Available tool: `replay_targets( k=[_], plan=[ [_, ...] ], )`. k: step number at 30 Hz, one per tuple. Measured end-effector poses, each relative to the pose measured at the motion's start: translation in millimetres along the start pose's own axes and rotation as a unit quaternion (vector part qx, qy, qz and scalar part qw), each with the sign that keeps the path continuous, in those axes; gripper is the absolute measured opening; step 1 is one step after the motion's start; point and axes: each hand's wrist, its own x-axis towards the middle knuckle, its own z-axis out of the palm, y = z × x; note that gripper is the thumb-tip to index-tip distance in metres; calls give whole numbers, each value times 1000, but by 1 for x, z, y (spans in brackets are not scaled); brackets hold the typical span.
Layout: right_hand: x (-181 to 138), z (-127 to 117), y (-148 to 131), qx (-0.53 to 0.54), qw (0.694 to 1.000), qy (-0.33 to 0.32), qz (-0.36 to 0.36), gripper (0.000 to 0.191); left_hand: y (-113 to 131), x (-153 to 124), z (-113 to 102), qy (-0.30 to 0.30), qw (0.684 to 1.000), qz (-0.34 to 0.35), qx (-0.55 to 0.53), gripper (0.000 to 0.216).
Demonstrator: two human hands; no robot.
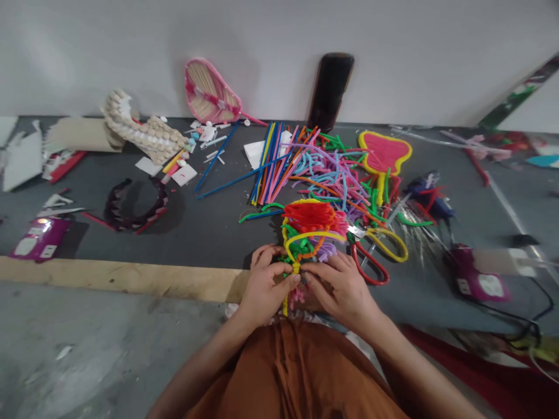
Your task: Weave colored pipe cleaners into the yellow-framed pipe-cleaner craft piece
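My left hand [265, 280] and my right hand [338, 286] meet at the near edge of a dark mat, fingers pinched on the twisted yellow stem of a pipe-cleaner craft piece [311, 228]. The piece has a red fuzzy top, a yellow loop, and green, orange and purple parts below. Both hands grip it just under the loop. Behind it lies a pile of loose coloured pipe cleaners [323, 166]. Red-handled scissors [371, 259] lie just right of my right hand.
On the dark mat [209, 227] lie a pink-and-yellow fan shape [384, 151], a pink racket-shaped piece [209, 93], a dark phone [330, 90] leaning on the wall, a dark crown-like ring [137, 206], a beige scalloped craft [140, 131], purple packets [39, 238] and a glue gun [430, 198]. A wooden strip [122, 276] edges the mat.
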Motion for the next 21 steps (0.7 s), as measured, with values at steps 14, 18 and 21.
replay_targets(
  k=[14,18,21],
  plan=[
    [3,3,-4,-8,1000,-3,21,19,1,-2,3,33,999,-29,6,15],
    [3,3,-4,-13,1000,2,20,20,1,-3,6,80,996,-14,24,12],
    [4,4,-3,-26,999,20,14,20,2,-3,6,70,997,-10,31,11]
  ],
)
